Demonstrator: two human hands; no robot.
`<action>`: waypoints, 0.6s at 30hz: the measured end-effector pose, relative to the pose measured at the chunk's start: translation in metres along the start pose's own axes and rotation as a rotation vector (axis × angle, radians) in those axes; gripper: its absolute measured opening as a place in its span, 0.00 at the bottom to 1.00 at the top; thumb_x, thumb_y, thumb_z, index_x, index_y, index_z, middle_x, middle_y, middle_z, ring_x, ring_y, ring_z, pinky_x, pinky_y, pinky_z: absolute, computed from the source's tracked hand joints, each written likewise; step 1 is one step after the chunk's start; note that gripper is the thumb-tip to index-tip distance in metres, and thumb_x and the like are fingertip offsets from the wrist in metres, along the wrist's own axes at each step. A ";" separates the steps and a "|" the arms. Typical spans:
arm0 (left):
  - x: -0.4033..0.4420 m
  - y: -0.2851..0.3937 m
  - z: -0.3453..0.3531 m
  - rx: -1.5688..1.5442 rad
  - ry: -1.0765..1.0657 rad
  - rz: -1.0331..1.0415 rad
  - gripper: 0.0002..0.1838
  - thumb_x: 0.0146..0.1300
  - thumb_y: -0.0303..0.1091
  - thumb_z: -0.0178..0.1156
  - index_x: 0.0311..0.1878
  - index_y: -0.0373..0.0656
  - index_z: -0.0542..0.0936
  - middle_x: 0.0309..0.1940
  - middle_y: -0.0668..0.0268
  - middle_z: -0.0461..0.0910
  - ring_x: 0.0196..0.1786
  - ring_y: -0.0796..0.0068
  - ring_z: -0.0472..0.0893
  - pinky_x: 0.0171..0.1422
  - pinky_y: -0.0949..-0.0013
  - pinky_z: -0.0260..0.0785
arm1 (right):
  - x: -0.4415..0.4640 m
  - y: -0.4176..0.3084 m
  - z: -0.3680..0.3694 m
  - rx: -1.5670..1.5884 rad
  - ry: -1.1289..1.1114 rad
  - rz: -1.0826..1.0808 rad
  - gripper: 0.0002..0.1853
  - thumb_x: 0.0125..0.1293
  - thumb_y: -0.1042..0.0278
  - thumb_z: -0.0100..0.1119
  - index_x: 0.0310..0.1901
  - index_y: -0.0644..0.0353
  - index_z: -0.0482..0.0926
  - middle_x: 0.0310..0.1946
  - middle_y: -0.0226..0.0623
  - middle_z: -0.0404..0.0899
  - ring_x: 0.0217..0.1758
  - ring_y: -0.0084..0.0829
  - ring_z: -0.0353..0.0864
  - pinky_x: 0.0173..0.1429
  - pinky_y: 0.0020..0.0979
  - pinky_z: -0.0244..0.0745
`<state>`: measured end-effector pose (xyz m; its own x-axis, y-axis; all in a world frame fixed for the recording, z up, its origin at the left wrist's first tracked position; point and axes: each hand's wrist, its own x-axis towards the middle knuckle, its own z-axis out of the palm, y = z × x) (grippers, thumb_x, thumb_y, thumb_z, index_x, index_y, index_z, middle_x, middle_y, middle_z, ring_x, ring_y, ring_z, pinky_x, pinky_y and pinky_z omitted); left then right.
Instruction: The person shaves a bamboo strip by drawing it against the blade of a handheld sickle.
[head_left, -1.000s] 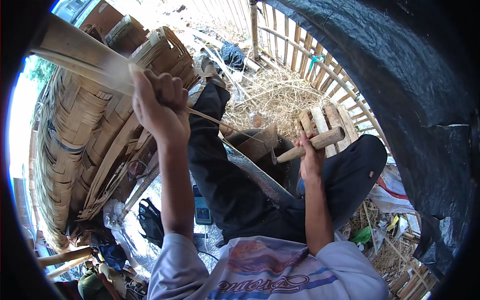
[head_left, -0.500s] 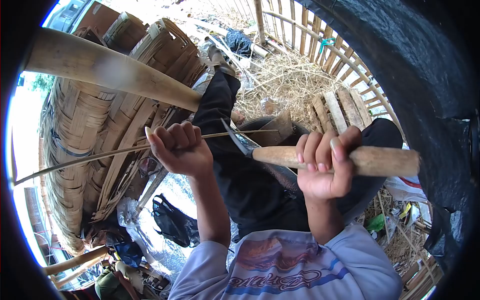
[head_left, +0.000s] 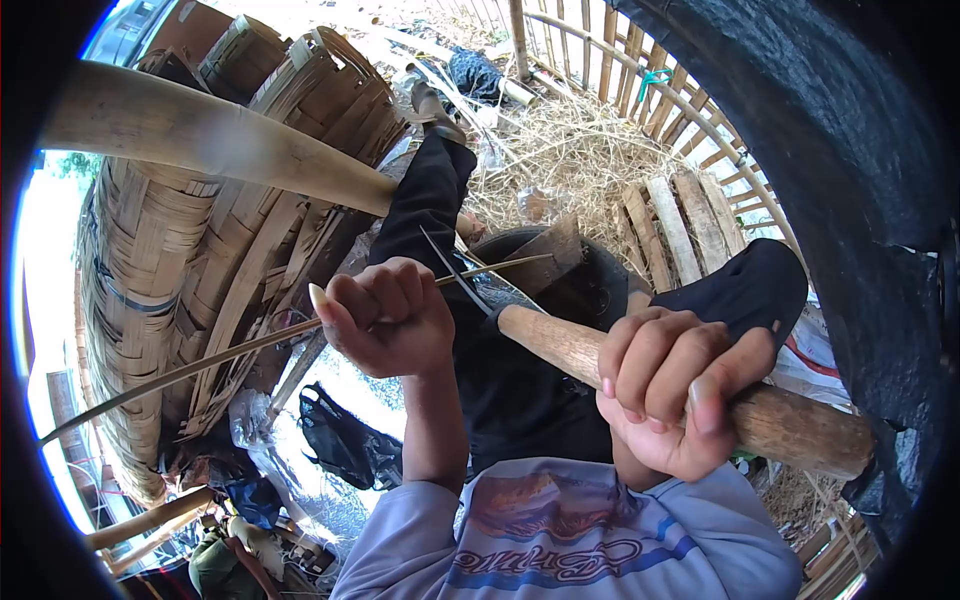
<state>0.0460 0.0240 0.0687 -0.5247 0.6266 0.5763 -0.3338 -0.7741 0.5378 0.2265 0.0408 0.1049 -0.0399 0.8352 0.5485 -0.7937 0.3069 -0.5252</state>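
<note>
My left hand is closed around a thin bamboo strip. The strip runs from the far left, through the fist, to a tip above the dark round container. A knife with a long, thick wooden handle is gripped in my right hand, fingers wrapped about the handle. Its narrow curved blade points up and left, crossing the strip just beyond my left fist. Whether the edge touches the strip I cannot tell. Both hands are above my outstretched leg in black trousers.
A thick bamboo pole slants across the upper left, before stacked woven bamboo baskets. Ahead are a dark round container, wooden slats and straw. Black sheeting hangs at right; a black bag lies lower left.
My right hand has moved down and right with the knife, whose handle now slants more steeply. My left hand has shifted slightly right and down, still gripping the strip.
</note>
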 end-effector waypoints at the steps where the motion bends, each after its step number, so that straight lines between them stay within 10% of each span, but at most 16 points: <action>1: 0.000 0.000 0.002 0.058 -0.029 0.011 0.24 0.76 0.49 0.39 0.22 0.51 0.55 0.10 0.75 0.49 0.13 0.84 0.44 0.15 0.75 0.36 | -0.002 0.003 0.000 -0.015 0.041 0.037 0.11 0.68 0.69 0.53 0.33 0.54 0.61 0.13 0.26 0.62 0.13 0.22 0.62 0.26 0.29 0.64; 18: 0.003 -0.010 0.014 0.037 -0.143 -0.021 0.25 0.76 0.50 0.39 0.20 0.53 0.53 0.11 0.77 0.47 0.13 0.85 0.43 0.15 0.76 0.34 | 0.002 0.003 -0.035 0.017 -0.031 0.069 0.09 0.69 0.68 0.49 0.32 0.55 0.61 0.16 0.28 0.64 0.16 0.23 0.61 0.26 0.29 0.62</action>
<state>0.0586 0.0346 0.0732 -0.3998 0.6512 0.6451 -0.3129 -0.7584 0.5717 0.2455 0.0593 0.0813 -0.1134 0.8392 0.5318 -0.7986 0.2415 -0.5513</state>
